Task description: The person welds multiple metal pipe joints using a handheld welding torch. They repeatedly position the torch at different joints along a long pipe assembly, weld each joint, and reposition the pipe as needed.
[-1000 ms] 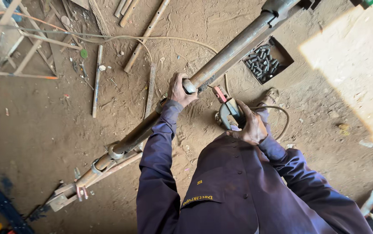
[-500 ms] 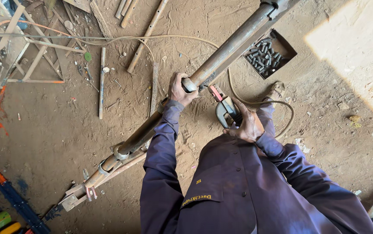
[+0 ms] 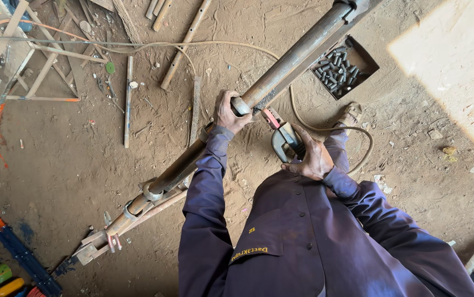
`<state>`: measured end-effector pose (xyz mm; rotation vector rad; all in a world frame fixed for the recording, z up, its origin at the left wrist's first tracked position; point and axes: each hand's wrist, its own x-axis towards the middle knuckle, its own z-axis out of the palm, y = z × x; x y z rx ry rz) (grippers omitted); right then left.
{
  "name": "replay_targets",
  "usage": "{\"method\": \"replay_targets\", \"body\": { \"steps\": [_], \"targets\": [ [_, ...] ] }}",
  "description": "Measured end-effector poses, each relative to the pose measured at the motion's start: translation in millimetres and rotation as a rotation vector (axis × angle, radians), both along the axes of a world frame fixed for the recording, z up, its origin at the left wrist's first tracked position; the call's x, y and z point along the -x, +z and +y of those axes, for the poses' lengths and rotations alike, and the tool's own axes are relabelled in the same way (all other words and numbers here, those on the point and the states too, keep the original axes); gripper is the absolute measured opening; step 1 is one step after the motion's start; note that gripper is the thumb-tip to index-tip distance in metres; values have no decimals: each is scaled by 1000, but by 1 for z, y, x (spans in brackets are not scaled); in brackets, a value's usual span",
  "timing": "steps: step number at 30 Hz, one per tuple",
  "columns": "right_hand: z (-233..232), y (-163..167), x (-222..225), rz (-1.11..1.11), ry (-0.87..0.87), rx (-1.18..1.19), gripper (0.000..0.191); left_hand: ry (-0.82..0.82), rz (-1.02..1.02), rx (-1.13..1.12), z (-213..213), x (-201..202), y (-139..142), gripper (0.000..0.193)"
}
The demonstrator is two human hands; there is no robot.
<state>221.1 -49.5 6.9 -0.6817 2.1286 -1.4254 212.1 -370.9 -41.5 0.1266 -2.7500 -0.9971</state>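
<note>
Dusty dirt floor [image 3: 55,165], sunlit patch [image 3: 457,71], scattered scrap bars [image 3: 128,102].

We see dark purple coveralls [image 3: 303,242] with long sleeves down to the wrists, cuffs snug. Small yellow embroidered lettering sits on a chest patch. Both the left hand [image 3: 227,111] and right hand [image 3: 313,157] are bare, no gloves.

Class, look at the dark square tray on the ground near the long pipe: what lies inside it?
The tray holds a heap of short dark metal cylinders. The pipe crosses one corner, covering that part; the tray's bottom is hidden under the heap.
</note>
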Motion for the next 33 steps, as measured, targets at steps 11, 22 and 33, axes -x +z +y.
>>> {"method": "replay_targets", "body": {
  "steps": [11, 22, 33],
  "targets": [
    [-4, -3, 0, -28, 13, -20, 118, 3, 13, -30, 0, -2, 0, 60],
    [-8, 0, 0, 2, 18, -32, 118, 23, 48, -18, 0, -3, -8, 60],
    [-9, -7, 0, 4, 11, -24, 118, 10, 87, -35, -1, -3, -8, 54]
  ]
}}
